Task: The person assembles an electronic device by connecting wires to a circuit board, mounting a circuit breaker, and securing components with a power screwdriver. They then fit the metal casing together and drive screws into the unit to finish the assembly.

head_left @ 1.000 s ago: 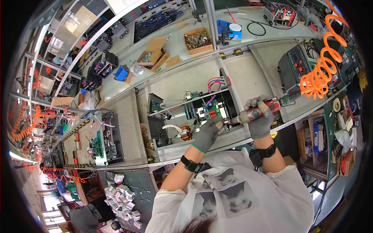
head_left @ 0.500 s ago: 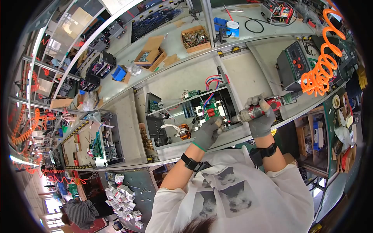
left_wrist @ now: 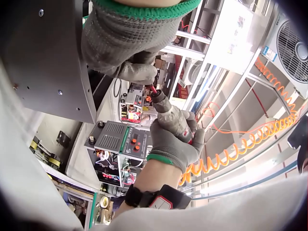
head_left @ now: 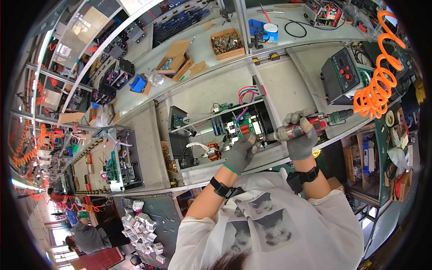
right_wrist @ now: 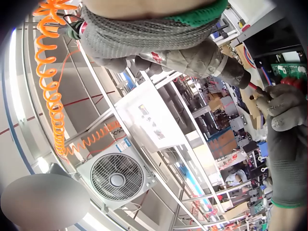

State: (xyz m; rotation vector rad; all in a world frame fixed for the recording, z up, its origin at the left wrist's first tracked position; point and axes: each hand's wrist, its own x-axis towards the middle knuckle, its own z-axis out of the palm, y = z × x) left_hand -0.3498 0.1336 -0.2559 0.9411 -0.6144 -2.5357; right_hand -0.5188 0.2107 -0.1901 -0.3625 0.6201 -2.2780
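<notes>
The right hand point(head_left: 302, 137), in a grey glove, grips a red and grey power driver point(head_left: 290, 132), its nose pointing left. From that nose a thin red bit point(right_wrist: 253, 86) reaches the left hand's fingertips. The gloved left hand point(head_left: 240, 155) has its thumb and fingers curled in a pinch at the bit's end; whatever small part lies between them is hidden. Both hands are at the near right edge of an open metal case point(head_left: 211, 165) holding a green circuit board point(head_left: 245, 122), a copper coil point(head_left: 213, 152) and red and blue wires point(head_left: 246, 92).
A coiled orange hose point(head_left: 377, 92) hangs at the right, beside a dark unit with red knobs point(head_left: 344, 72). Another opened case point(head_left: 130, 157) stands left. Beyond the line are cartons, one a box of small parts point(head_left: 226, 45). White parts point(head_left: 141, 229) lie on the lower-left table.
The orange hose coil and the driver's rear connector have swung slightly right. Both hands stay nearly in place by the case. A person in the lower-left background has changed posture.
</notes>
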